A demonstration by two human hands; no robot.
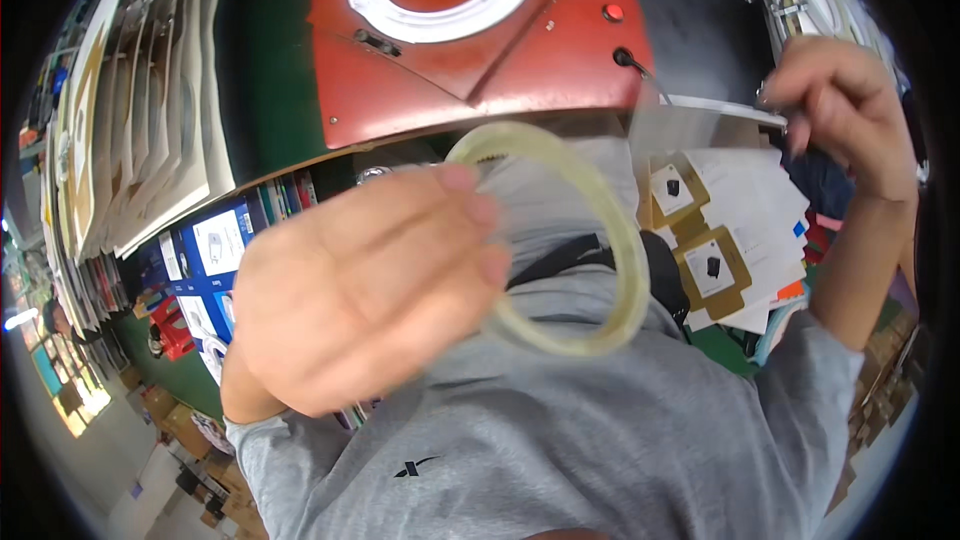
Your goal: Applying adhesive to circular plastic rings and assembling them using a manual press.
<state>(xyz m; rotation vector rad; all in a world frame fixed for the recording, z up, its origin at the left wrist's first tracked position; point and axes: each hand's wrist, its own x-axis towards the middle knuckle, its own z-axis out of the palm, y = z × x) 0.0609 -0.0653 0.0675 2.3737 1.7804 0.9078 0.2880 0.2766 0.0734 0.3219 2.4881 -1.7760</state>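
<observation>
My left hand [375, 285], blurred a little by motion, is closed on the side of a pale yellow, see-through ring that looks like a roll of clear tape [628, 285]. The ring is held up in front of my grey shirt, its middle open. At the upper right my right hand [840, 110] is raised with its fingers curled together near the table's edge. A faint see-through strip [675, 135] shows between the ring and my right hand. Whether my right fingers pinch its end is too blurred to tell.
Ahead, a red panel [580, 50] bears a white ring-shaped part [370, 0], a red button [613, 13] and a black cable [625, 57]. Stacked cardboard sheets [150, 110] stand at left. Printed box blanks [745, 230] lie below the table edge at right. A red stool [170, 328] is at lower left.
</observation>
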